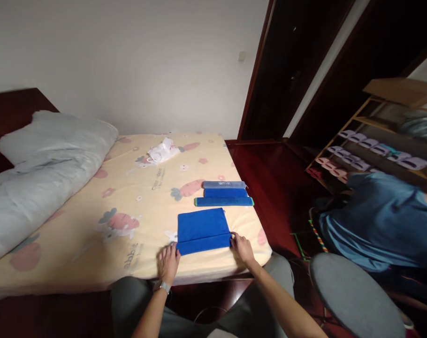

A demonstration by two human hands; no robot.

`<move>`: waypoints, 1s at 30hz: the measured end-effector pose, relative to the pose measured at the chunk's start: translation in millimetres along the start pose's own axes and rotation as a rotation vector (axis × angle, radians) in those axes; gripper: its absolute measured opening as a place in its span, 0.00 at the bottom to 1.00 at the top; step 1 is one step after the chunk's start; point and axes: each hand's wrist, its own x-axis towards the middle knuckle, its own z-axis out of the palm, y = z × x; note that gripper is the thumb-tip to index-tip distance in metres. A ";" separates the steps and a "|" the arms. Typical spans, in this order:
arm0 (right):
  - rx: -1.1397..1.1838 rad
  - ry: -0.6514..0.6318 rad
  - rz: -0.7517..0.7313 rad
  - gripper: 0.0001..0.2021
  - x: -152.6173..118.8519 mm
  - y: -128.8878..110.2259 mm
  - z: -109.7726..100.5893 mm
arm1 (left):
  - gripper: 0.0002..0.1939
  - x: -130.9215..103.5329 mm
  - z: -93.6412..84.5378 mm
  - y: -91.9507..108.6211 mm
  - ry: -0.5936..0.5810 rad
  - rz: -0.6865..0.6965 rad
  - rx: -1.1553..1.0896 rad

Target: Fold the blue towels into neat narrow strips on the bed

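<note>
A blue cloth (pixel 202 226) lies flat near the front edge of the bed, its near side folded over in a band. My left hand (pixel 169 262), with a watch on the wrist, has its fingers closed at the left end of that band. At the right end, my right hand (pixel 242 248) pinches the cloth's edge. Beyond the cloth lie several folded or rolled pieces: a long blue roll with green ends (pixel 224 202), a flat blue piece (pixel 225 193) and a grey-blue strip with white lettering (pixel 224 184).
The bed (pixel 146 234) has a yellow patterned sheet, a crumpled white plastic bag (pixel 163 151) and a grey quilt (pixel 55 159) at left. On the right are a round grey stool (pixel 354 295), a person in a blue shirt (pixel 382 216) and a shoe rack (pixel 371 123).
</note>
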 end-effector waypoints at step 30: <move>0.016 -0.148 -0.495 0.32 -3.7 -16.5 17.4 | 0.32 9.4 13.2 -6.0 -0.352 0.372 -0.094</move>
